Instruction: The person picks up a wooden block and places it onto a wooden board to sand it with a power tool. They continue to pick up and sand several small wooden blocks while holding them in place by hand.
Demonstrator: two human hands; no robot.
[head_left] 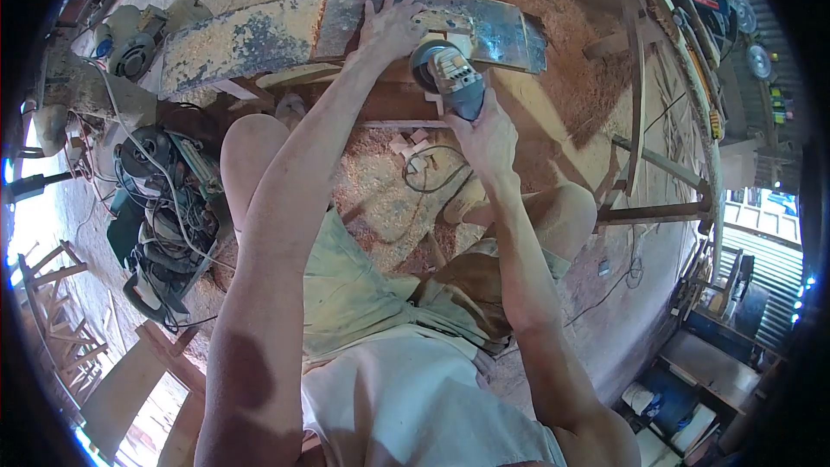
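My right hand [489,137] is wrapped round the grey body of an angle grinder [458,85]. Its round disc [427,67] points away from me, close to the near edge of a dark, worn board [501,30]. On that board my left hand [391,30] presses down with fingers spread, its thumb side against a small pale wooden piece [448,22]. The disc sits just below this piece in the view. Part of the wooden piece is hidden by the hand and the grinder.
A paint-flecked plank [251,39] continues the bench leftward. Sawdust, offcuts [408,143] and a looped cable [432,175] lie between my legs. Several tangled power tools [169,207] are heaped at left. A wooden frame [657,212] stands at right.
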